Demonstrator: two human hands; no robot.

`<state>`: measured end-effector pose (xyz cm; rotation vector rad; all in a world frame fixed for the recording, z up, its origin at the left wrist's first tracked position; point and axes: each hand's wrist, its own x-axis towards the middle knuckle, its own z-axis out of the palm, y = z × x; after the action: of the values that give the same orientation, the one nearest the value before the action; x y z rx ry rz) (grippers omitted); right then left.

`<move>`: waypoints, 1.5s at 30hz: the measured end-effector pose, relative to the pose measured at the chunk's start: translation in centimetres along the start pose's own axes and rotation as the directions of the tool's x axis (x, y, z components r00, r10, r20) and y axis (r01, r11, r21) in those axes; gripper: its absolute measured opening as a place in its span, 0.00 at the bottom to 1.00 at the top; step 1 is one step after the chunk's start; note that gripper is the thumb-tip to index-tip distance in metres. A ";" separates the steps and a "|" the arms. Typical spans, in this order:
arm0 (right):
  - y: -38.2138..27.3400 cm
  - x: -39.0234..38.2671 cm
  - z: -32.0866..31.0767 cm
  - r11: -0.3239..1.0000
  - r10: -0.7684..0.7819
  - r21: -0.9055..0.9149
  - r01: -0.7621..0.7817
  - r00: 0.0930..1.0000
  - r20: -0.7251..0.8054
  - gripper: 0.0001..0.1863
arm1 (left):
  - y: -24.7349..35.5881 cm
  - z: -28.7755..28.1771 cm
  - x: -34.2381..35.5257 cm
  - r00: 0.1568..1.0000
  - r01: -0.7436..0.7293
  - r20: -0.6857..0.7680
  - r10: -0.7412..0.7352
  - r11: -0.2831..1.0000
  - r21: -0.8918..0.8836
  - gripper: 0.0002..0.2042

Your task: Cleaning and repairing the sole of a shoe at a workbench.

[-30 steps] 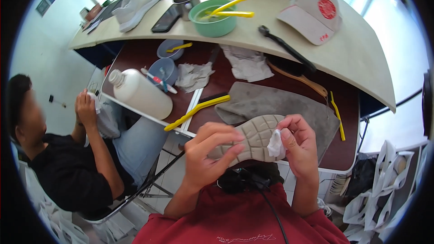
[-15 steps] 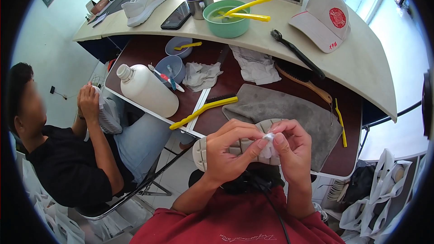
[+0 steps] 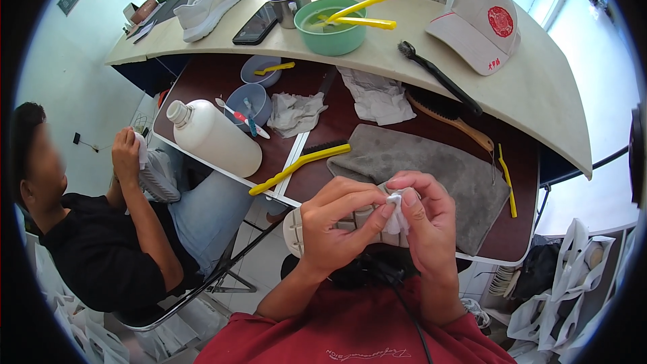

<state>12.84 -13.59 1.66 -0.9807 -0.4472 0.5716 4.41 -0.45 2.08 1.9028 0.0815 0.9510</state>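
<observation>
Hands together close to the body: the left hand [image 3: 342,219] and right hand [image 3: 429,219] pinch a small, bunched white wipe [image 3: 399,218] between thumbs and fingertips. It sits over the upturned sole [image 3: 293,232], just off the near edge of the table [image 3: 516,241], with the grey cloth [image 3: 431,168] beyond it.

The wipe should be very light and limp, likely to tear if pulled hard; whether it is damp cannot be told. Bunched, it is best gripped at its folds, backed by a fingertip. The sole looks firm but slightly flexible, its grooves giving some purchase; its side edges seem the surest hold.

Both forearms rise from the near side and converge. The left fingers arch rightward across the sole; whether the hidden ones also steady it cannot be told. The right fingers curl inward, thumb uppermost against the wipe.
</observation>
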 end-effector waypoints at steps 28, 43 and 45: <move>-2.9 -2.6 -13.6 0.429 -0.121 -0.903 -0.028 0.989 -0.088 0.08 | -5.5 -8.6 -8.5 0.965 0.077 0.213 -0.154 0.941 0.329 0.72; -5.3 0.1 -12.7 0.240 0.092 -0.946 0.217 0.965 0.245 0.06 | -2.6 -7.5 -6.5 0.983 -0.020 0.172 -0.065 0.891 0.453 0.53; -5.5 0.4 -12.9 0.296 0.124 -0.922 0.249 0.947 0.295 0.06 | -2.1 -7.5 -6.0 0.981 -0.024 0.184 -0.067 0.892 0.452 0.51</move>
<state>22.11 -23.98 0.14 -2.0657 -1.2208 0.3301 -3.91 3.52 -1.33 2.4125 0.2249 0.7677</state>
